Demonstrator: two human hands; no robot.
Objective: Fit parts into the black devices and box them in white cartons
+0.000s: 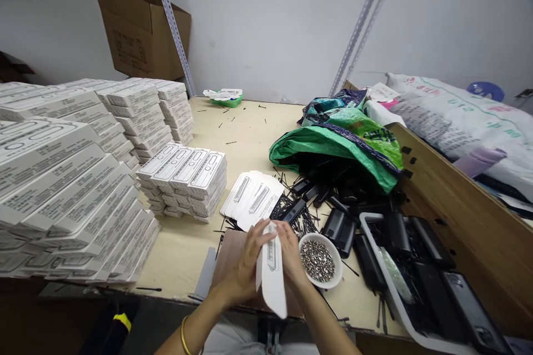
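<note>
Between both hands is a white printed carton [272,271], held upright over a brown board [225,255], with a long flap hanging toward me. My left hand [249,260] wraps the carton's left side, fingers near its far end. On the right side, my right hand [289,249] presses against it, its fingertips partly hidden behind the carton. Just beyond the hands lie flat white printed cards [254,194]. A white bowl [338,271] of small metal pieces stands right of my right hand.
Stacked white boxes [66,177] fill the left, with a smaller stack [204,177] nearer the middle. Black parts spill from a green bag [328,144]. A white tray [395,288] of black cases is at right, beside a wooden edge [470,221]. A green basket [229,101] sits far back.
</note>
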